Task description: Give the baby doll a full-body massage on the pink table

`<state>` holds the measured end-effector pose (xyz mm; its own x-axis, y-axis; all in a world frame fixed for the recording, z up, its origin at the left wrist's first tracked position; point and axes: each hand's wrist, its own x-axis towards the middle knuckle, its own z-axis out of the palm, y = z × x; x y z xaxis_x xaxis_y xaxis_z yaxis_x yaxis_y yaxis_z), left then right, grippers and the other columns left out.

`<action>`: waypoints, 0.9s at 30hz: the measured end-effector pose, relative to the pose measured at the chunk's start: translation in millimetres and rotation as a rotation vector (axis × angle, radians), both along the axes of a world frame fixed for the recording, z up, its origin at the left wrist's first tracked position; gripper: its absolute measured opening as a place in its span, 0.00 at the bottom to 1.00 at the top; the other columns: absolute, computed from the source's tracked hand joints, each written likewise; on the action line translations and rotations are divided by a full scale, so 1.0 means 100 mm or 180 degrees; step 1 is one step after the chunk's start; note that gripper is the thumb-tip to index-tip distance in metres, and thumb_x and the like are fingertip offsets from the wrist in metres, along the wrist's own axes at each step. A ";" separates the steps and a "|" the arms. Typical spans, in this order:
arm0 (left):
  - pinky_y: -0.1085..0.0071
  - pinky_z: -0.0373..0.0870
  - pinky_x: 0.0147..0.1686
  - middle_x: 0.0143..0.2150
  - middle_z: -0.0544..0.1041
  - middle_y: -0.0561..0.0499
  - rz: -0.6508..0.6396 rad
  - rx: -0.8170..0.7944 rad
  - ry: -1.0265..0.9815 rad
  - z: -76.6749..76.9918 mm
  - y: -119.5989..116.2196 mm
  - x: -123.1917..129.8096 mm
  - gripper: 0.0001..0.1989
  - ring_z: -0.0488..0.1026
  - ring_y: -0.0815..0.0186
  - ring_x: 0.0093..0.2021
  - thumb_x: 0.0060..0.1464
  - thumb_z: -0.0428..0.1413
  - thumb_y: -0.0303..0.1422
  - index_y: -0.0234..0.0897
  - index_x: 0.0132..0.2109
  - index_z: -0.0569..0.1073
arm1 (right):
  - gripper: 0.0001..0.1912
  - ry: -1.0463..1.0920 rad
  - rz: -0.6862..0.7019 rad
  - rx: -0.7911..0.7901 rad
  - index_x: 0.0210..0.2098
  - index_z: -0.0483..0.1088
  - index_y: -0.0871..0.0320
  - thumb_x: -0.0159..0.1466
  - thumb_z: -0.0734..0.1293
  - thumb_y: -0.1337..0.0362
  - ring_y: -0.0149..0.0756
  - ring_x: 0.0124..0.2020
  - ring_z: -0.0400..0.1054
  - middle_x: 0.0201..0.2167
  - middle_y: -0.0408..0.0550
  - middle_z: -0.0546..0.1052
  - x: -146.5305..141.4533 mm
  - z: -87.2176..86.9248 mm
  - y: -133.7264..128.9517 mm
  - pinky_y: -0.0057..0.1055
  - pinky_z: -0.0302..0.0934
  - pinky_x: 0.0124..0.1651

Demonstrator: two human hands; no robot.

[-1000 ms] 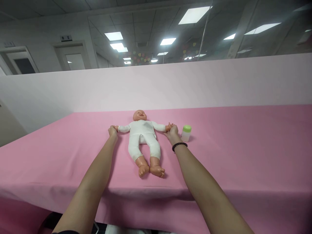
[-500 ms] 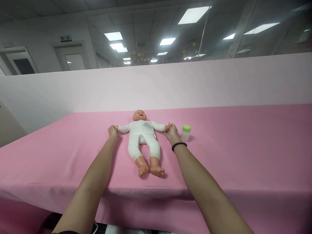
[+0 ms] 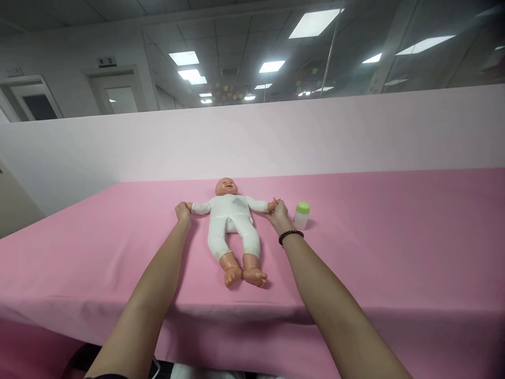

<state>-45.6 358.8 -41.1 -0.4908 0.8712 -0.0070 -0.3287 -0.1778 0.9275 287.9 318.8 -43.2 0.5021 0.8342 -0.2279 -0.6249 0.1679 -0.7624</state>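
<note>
A pink cloth (image 3: 394, 237) is spreading beneath both hands, its sides running out of view and its front edge dropping towards the wearer. Beyond the hands a pale panel (image 3: 252, 142) is rising from behind the cloth, and above it a glass pane (image 3: 236, 31) is showing ceiling lights; whether these are being reflected or seen through is hard to tell. Far beyond the left hand, a door (image 3: 120, 97) is losing its lower part behind the panel.

Between the two hands a doll (image 3: 232, 221) in white is lying face up on the cloth, head away from the wearer, arms stretching sideways and bare feet pointing back. The left hand (image 3: 182, 212) is closing around the doll's hand on that side, fingers curling in, so that most of the small hand is being covered. The right hand (image 3: 281, 215) is pinching the doll's other hand, whose fingers are poking out above; the exact thumb and finger contact is too small to make out.

Just right of the right hand, a jar (image 3: 302, 216) with a green lid is standing upright on the cloth. A dark beaded bracelet (image 3: 291, 235) is circling the right wrist, its underside hidden.
</note>
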 end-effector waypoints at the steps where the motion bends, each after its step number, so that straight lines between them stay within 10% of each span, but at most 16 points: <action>1: 0.71 0.51 0.20 0.18 0.54 0.57 0.0035 0.0002 0.0051 0.00 0.00 0.00 0.16 0.49 0.72 0.19 0.50 0.53 0.26 0.40 0.22 0.52 | 0.07 0.0019 -0.0020 -0.0024 0.38 0.63 0.51 0.62 0.56 0.67 0.29 0.36 0.68 0.35 0.36 0.70 0.00 0.00 0.00 0.48 0.69 0.52; 27: 0.71 0.54 0.21 0.19 0.55 0.57 0.0124 -0.0117 0.0319 -0.05 0.03 -0.01 0.17 0.52 0.72 0.19 0.53 0.51 0.29 0.40 0.22 0.51 | 0.08 0.0044 -0.0093 -0.0111 0.37 0.62 0.51 0.62 0.54 0.66 0.29 0.33 0.68 0.34 0.37 0.70 0.01 0.00 0.01 0.47 0.72 0.47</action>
<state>-46.4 361.9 -46.1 -0.5243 0.8514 0.0122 -0.2274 -0.1539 0.9616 288.5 320.1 -42.8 0.5227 0.8107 -0.2637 -0.6307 0.1596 -0.7595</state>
